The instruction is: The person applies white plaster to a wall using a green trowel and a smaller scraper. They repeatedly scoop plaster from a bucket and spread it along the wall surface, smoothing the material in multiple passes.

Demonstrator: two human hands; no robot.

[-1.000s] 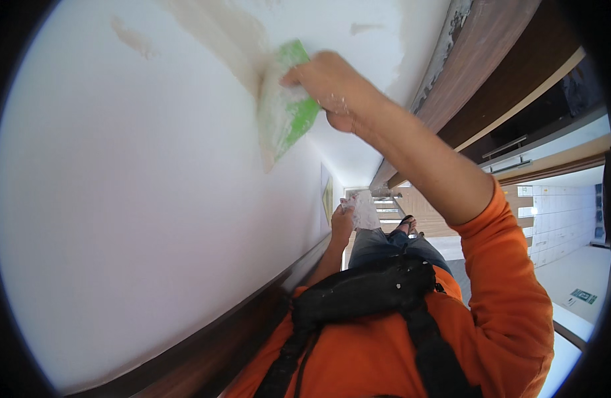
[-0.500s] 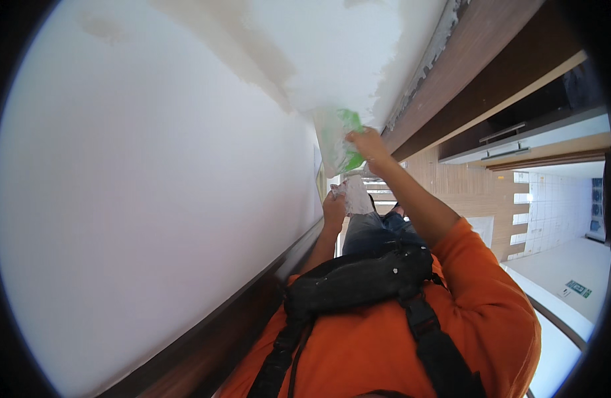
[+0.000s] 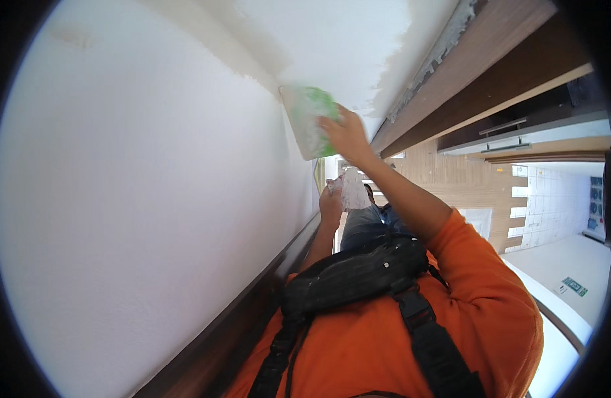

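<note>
My right hand (image 3: pixel 348 139) grips a green putty spreader (image 3: pixel 310 123) smeared with white, slightly blurred. The spreader's far edge lies at the inner corner between the long white wall (image 3: pixel 139 199) on the left and the white wall (image 3: pixel 339 46) ahead. Beige, unevenly coated patches (image 3: pixel 252 50) show near that corner. Lower down, close to the left wall, my left hand (image 3: pixel 330 207) is closed on a flat, putty-crusted scraper (image 3: pixel 356 192); its handle is mostly hidden by the fingers.
A wooden frame (image 3: pixel 471 73) with a ragged grey edge (image 3: pixel 445 46) runs along the right. Beyond it are a cabinet with metal handles (image 3: pixel 508 147) and a wood-look floor (image 3: pixel 465 176). A dark wooden ledge (image 3: pixel 206 338) borders the left wall at lower left.
My right hand has carried the green spreader up and left toward the wall corner. My left hand with the scraper stays nearly in place.
</note>
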